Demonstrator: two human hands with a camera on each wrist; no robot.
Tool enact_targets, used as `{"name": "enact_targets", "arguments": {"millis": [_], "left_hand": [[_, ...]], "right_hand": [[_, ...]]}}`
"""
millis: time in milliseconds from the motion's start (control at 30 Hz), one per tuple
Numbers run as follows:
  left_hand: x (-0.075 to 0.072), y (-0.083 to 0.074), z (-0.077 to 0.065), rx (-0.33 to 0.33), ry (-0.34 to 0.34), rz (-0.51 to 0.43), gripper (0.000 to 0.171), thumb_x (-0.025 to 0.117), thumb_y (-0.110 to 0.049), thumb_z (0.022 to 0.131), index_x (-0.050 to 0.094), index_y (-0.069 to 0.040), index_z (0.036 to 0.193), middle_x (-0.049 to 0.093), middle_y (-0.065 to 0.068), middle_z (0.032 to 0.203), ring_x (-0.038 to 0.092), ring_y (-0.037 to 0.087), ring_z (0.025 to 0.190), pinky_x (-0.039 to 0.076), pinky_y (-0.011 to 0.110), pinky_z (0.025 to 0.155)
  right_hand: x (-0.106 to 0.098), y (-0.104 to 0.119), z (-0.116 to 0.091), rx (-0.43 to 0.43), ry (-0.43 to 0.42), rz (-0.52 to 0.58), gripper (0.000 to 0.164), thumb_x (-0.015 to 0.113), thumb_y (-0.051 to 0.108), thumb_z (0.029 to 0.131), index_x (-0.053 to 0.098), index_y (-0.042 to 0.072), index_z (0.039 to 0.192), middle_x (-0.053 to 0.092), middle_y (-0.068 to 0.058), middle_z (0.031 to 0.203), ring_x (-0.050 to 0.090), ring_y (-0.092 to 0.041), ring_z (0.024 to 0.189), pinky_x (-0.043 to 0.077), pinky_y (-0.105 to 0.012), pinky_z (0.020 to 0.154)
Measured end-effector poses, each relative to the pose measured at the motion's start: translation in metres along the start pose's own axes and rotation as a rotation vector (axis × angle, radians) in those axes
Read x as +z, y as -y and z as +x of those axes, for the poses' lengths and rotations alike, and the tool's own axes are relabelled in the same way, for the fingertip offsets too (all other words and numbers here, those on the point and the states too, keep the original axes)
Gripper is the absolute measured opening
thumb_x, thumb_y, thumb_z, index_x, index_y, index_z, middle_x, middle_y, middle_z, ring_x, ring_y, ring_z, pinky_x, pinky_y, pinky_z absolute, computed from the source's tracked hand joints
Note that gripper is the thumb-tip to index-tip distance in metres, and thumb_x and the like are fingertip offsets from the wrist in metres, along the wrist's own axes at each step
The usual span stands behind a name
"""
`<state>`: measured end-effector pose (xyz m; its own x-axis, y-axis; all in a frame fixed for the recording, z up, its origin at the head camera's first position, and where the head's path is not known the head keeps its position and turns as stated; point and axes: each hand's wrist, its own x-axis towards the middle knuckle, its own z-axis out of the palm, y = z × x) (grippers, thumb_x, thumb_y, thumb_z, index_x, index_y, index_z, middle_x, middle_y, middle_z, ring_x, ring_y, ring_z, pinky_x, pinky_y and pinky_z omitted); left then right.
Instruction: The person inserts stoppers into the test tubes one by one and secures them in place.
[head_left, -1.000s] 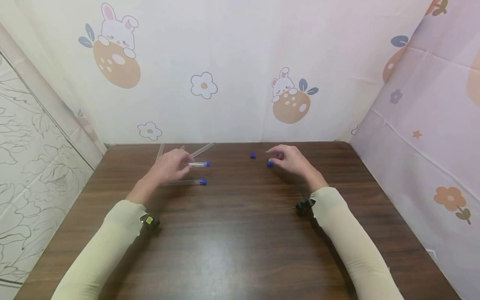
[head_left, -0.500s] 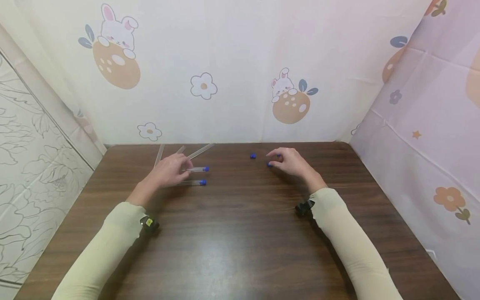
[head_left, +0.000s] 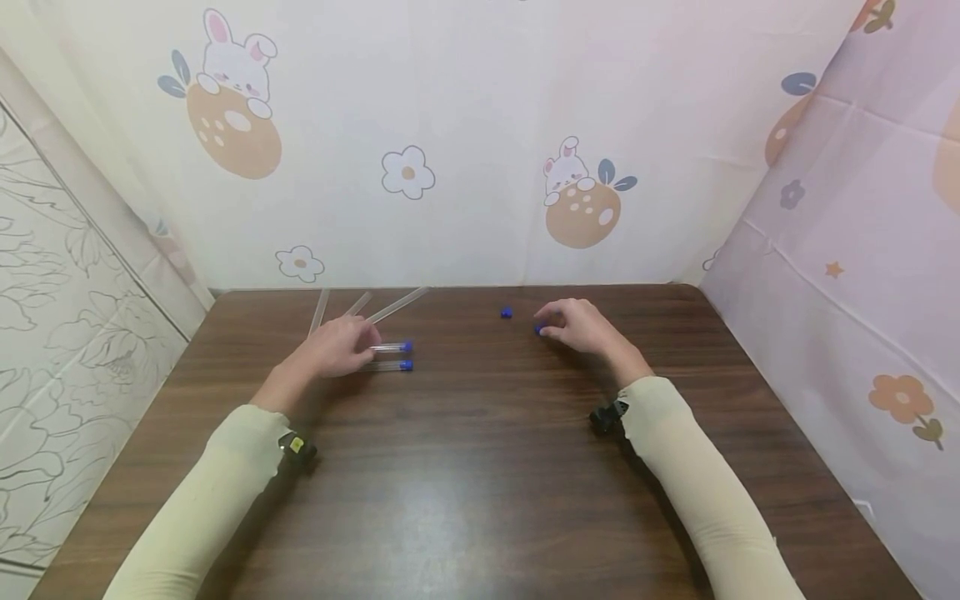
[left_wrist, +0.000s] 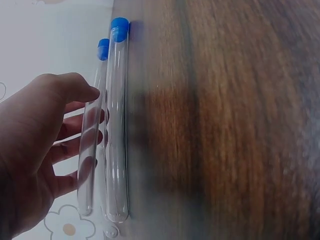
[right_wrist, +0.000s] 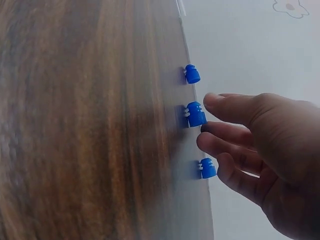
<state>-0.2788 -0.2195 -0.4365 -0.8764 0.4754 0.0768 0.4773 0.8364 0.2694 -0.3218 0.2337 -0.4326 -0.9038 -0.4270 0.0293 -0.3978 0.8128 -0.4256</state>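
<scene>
My left hand point(head_left: 341, 346) holds a clear test tube point(left_wrist: 89, 145) with a blue cap, thumb on one side and fingers on the other. A second blue-capped test tube point(left_wrist: 118, 140) lies on the table right beside it, nearly parallel. My right hand point(head_left: 583, 325) hovers at the back right with thumb and fingers apart and loosely bent. Close to its fingertips, in the right wrist view, lies a loose blue cap point(right_wrist: 195, 114). Another cap point(right_wrist: 192, 74) sits to one side and a third cap point(right_wrist: 207, 168) near the lower fingers. I see nothing in its grasp.
Several clear tubes without visible caps lie beyond my left hand, among them a slanted tube point(head_left: 399, 305) and one upright in view point(head_left: 318, 312). The brown wooden table point(head_left: 450, 467) ends at a patterned curtain point(head_left: 480, 167) behind.
My left hand has drawn the capped test tube toward me, down beside the other capped one. My right hand has shifted only slightly nearer and stays by the caps.
</scene>
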Motion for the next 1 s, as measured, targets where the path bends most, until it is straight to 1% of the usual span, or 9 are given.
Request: {"name": "enact_targets", "arguments": {"millis": [167, 333, 433, 633, 767, 1000], "left_hand": [[0.0014, 0.0022, 0.0009, 0.007, 0.015, -0.01, 0.015, 0.069, -0.02, 0.088, 0.072, -0.012, 0.1, 0.074, 0.003, 0.096, 0.066, 0.024, 0.094, 0.054, 0.048, 0.088], [0.0016, 0.0038, 0.0009, 0.017, 0.022, -0.004, 0.014, 0.069, -0.02, 0.088, 0.071, -0.013, 0.099, 0.074, 0.003, 0.096, 0.067, 0.025, 0.095, 0.054, 0.049, 0.087], [0.0021, 0.0041, 0.0013, 0.011, 0.041, 0.001, 0.014, 0.069, -0.02, 0.088, 0.071, -0.014, 0.1, 0.073, 0.003, 0.099, 0.067, 0.025, 0.096, 0.053, 0.049, 0.089], [0.0023, 0.0035, 0.0026, 0.019, 0.065, 0.005, 0.015, 0.068, -0.02, 0.087, 0.071, -0.014, 0.1, 0.072, 0.005, 0.102, 0.066, 0.026, 0.098, 0.053, 0.05, 0.089], [0.0021, 0.0031, 0.003, 0.008, 0.087, 0.005, 0.016, 0.067, -0.02, 0.087, 0.071, -0.014, 0.101, 0.071, 0.005, 0.103, 0.066, 0.026, 0.1, 0.053, 0.049, 0.09], [0.0009, 0.0036, 0.0041, -0.014, 0.12, 0.019, 0.018, 0.067, -0.021, 0.087, 0.071, -0.014, 0.104, 0.07, 0.005, 0.1, 0.063, 0.024, 0.095, 0.052, 0.047, 0.086]], "right_hand": [[0.001, -0.0015, 0.0011, 0.007, 0.005, -0.006, 0.028, 0.072, 0.022, 0.094, 0.072, 0.016, 0.121, 0.073, -0.006, 0.124, 0.067, -0.025, 0.102, 0.054, -0.045, 0.09], [0.0034, -0.0036, 0.0026, 0.009, 0.012, -0.01, 0.026, 0.071, 0.019, 0.094, 0.074, 0.015, 0.119, 0.074, -0.007, 0.123, 0.067, -0.028, 0.118, 0.053, -0.049, 0.099], [0.0043, -0.0039, 0.0035, 0.009, 0.012, -0.016, 0.024, 0.071, 0.018, 0.094, 0.074, 0.014, 0.118, 0.075, -0.007, 0.122, 0.065, -0.029, 0.123, 0.052, -0.05, 0.103], [0.0044, -0.0016, 0.004, 0.003, 0.0, -0.026, 0.023, 0.071, 0.017, 0.094, 0.074, 0.012, 0.116, 0.076, -0.008, 0.119, 0.067, -0.03, 0.121, 0.052, -0.05, 0.103], [0.006, -0.0013, 0.0043, -0.005, -0.008, -0.033, 0.023, 0.072, 0.015, 0.093, 0.074, 0.011, 0.115, 0.076, -0.009, 0.116, 0.068, -0.03, 0.117, 0.053, -0.05, 0.101], [0.0084, -0.0023, 0.0065, 0.011, -0.027, -0.054, 0.019, 0.074, 0.016, 0.091, 0.076, 0.011, 0.109, 0.077, -0.007, 0.111, 0.07, -0.028, 0.112, 0.053, -0.05, 0.099]]}}
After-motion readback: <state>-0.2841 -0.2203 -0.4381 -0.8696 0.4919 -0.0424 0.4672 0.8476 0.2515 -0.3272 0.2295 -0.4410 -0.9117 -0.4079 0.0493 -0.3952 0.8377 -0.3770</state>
